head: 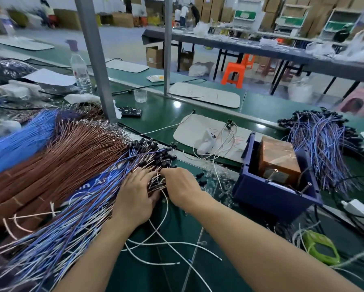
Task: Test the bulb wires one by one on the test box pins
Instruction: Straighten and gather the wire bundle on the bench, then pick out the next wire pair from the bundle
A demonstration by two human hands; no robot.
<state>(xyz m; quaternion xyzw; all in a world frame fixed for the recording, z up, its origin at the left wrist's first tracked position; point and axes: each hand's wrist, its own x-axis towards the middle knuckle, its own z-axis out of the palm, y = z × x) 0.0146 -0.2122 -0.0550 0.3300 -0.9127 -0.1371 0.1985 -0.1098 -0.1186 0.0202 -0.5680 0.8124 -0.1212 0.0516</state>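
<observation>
- Two sets of fingers work in one heap: those of the left hand (134, 197) lie slightly spread over the bulb wires (71, 228), their tips sunk among the strands.
- Fingers of the right hand (181, 186) curl down into the same heap, just beside the left. Their tips are hidden, so I cannot tell whether they pinch a wire.
- White lettering (96, 182) on a blue surface shows between the strands at 9 o'clock from the hands. Only fragments are visible, too few to read.
- At 3 o'clock stands the test box (271, 197), a dark blue open-topped bin, apart from both hands. A copper-coloured block (279, 157) sits inside it, and metal pins (275, 170) stick up near its front.
- Beyond the box, at 2 o'clock, lies a second heap of blue wires (324, 148) with black caps.
- Brown wires (61, 161) lie at 10 o'clock.
- A plastic bottle (81, 70) holding clear liquid stands at 11 o'clock.
- A clear cup (140, 95) stands at 12 o'clock on the green bench (166, 114).
</observation>
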